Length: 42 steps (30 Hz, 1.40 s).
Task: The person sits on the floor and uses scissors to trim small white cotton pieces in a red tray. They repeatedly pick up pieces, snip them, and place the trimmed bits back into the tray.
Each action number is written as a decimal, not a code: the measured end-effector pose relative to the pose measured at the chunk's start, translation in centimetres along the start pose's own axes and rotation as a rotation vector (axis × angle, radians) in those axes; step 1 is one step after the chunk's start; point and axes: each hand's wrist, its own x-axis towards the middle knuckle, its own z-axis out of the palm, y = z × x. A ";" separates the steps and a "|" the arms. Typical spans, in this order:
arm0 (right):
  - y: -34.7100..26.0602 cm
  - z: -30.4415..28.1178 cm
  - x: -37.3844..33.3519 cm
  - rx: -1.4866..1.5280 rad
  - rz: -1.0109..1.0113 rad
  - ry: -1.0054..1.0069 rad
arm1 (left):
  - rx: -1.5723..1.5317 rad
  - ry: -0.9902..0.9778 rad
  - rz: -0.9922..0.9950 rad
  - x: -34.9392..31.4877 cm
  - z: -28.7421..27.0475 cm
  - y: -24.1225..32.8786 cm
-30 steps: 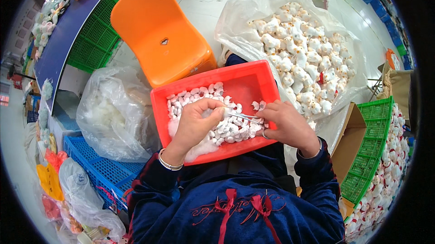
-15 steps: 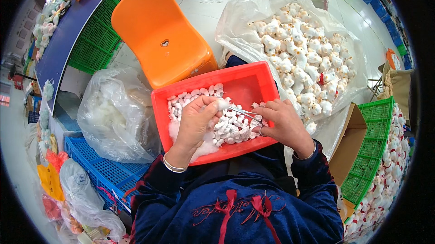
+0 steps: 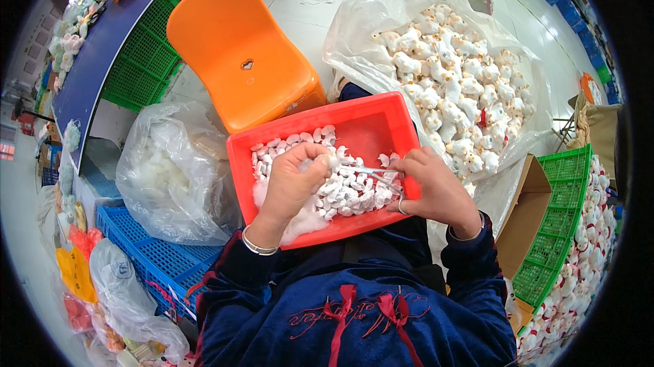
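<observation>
Over a red plastic tray (image 3: 238, 169) in my lap, both hands work close together. My left hand (image 3: 294, 183) is closed in a pinch on a small white plush piece (image 3: 332, 161), mostly hidden by the fingers. Slim silver forceps (image 3: 368, 171) with ring handles reach from my right hand (image 3: 432, 186) toward that piece. The right fingers are closed around the handles, thumb at the near ring. Many small white plush pieces (image 3: 344, 196) lie in the tray below. Loose white stuffing (image 3: 300, 222) sits at its near left, beside my left wrist.
An orange chair (image 3: 238, 47) stands beyond the tray. A large clear bag (image 3: 368, 12) of white plush toys (image 3: 449, 87) is at the right. To the left are a plastic bag of stuffing (image 3: 170, 169) and a blue crate (image 3: 157, 248). A cardboard box (image 3: 524, 210) and green crate (image 3: 562, 217) flank the right.
My right hand has moved a little right with the forceps, drawing them back from the left fingers. The white fluff at my left fingertips shows less now. My left hand has hardly moved.
</observation>
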 end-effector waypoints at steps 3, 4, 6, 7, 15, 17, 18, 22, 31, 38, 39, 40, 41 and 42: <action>-0.4 0.3 0.2 0.010 -0.031 0.036 | -0.031 0.056 0.022 0.0 0.1 -0.3; -0.6 0.6 0.3 -0.016 -0.028 0.034 | -0.022 0.052 0.044 0.0 0.4 -0.4; -0.8 1.3 0.5 -0.067 -0.023 0.032 | -0.023 0.048 0.078 -0.1 0.7 -0.5; -0.7 1.5 0.5 -0.067 -0.017 0.028 | -0.034 0.047 0.091 -0.1 0.7 -0.6; -0.3 1.7 0.4 0.081 -0.005 -0.088 | -0.015 0.056 0.095 -0.2 0.7 -0.3; -0.3 1.9 0.5 0.258 0.042 -0.198 | 0.063 0.030 0.156 -0.2 0.8 -0.7; -0.3 2.1 0.6 0.347 0.064 -0.254 | 0.071 0.037 0.207 -0.2 0.8 -0.9; -2.2 5.4 -0.3 0.729 0.116 -0.202 | 0.316 0.141 0.503 0.3 1.4 -1.4; -5.0 7.6 0.8 0.782 0.271 -0.010 | 0.131 0.250 0.520 0.0 2.9 -1.5; -2.9 6.9 1.2 0.209 0.092 0.224 | 0.174 0.123 0.312 0.7 1.5 -1.0; -2.4 6.7 1.0 0.168 0.087 0.214 | 0.180 0.119 0.293 0.6 1.4 -0.9; -2.0 6.5 0.8 0.130 0.080 0.206 | 0.148 0.115 0.282 0.7 1.2 -0.9; -1.9 5.8 0.5 0.044 0.086 0.176 | 0.116 0.112 0.271 0.8 1.0 -1.0; -1.9 5.2 0.4 0.038 0.062 0.208 | 0.083 0.108 0.260 0.8 0.9 -1.0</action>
